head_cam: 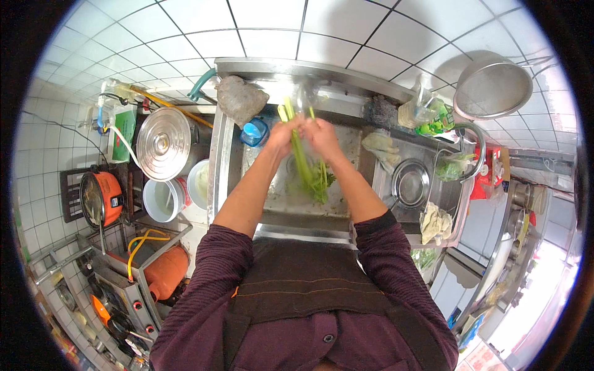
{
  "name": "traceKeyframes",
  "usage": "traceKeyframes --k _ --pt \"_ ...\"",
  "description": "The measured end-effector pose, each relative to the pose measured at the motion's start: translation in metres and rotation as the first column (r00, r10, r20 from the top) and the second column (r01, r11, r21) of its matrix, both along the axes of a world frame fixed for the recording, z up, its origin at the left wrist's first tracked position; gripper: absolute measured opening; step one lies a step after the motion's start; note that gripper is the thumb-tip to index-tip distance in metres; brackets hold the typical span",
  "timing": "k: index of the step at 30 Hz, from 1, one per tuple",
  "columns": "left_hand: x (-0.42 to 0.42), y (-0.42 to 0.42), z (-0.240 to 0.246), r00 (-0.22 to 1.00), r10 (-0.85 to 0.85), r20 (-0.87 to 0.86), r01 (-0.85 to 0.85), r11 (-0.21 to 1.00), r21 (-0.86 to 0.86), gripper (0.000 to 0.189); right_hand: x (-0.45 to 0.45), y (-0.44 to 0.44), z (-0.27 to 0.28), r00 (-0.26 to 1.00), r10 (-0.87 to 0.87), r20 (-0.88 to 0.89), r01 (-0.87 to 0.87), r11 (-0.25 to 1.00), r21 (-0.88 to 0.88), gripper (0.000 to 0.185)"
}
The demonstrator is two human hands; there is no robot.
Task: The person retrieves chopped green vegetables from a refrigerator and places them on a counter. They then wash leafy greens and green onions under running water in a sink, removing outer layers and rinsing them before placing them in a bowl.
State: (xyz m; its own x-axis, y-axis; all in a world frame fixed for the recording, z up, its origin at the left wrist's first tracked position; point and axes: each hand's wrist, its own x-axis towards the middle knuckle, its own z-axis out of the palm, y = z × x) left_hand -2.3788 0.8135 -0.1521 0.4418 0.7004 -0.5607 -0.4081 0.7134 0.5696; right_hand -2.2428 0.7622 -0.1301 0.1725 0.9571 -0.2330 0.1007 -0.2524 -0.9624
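Observation:
Over the large stainless steel sink (343, 139), my left hand (282, 135) grips a bunch of green celery (301, 162). The pale cut ends point toward the wall and the leaves hang down over the basin. Close beside it, my right hand (322, 137) is closed around a thinner celery stalk, whose tip sticks out above the fingers. Motion blurs the fingers of both hands. A blurred, shiny shape (305, 95) stands just beyond them; what it is I cannot tell. Small green scraps lie on the sink floor.
A blue plastic container (255, 132) and a stone-like lump (241, 99) sit at the sink's left corner. Rightward are a cloth (383, 150), a metal bowl (410, 184) and a curved tap (478, 157). White buckets (160, 200) stand left. A mesh strainer (494, 88) hangs on the wall.

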Motion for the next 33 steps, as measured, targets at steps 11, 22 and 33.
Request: traceKeyframes --k 11,22,33 --pt "0.004 0.001 0.002 0.983 0.161 -0.093 -0.167 0.984 -0.056 0.027 0.0 0.003 0.006 0.975 0.077 -0.206 -0.106 0.985 -0.134 0.03" --pt "-0.014 -0.01 0.012 0.971 -0.206 -0.122 0.21 0.978 0.02 0.026 0.019 0.013 0.025 0.904 0.302 -0.303 -0.407 0.826 -0.391 0.029" --pt "-0.005 -0.015 0.019 0.984 -0.106 -0.14 0.116 0.991 0.062 0.034 0.01 0.002 0.02 1.0 0.012 0.001 -0.012 0.985 -0.173 0.026"
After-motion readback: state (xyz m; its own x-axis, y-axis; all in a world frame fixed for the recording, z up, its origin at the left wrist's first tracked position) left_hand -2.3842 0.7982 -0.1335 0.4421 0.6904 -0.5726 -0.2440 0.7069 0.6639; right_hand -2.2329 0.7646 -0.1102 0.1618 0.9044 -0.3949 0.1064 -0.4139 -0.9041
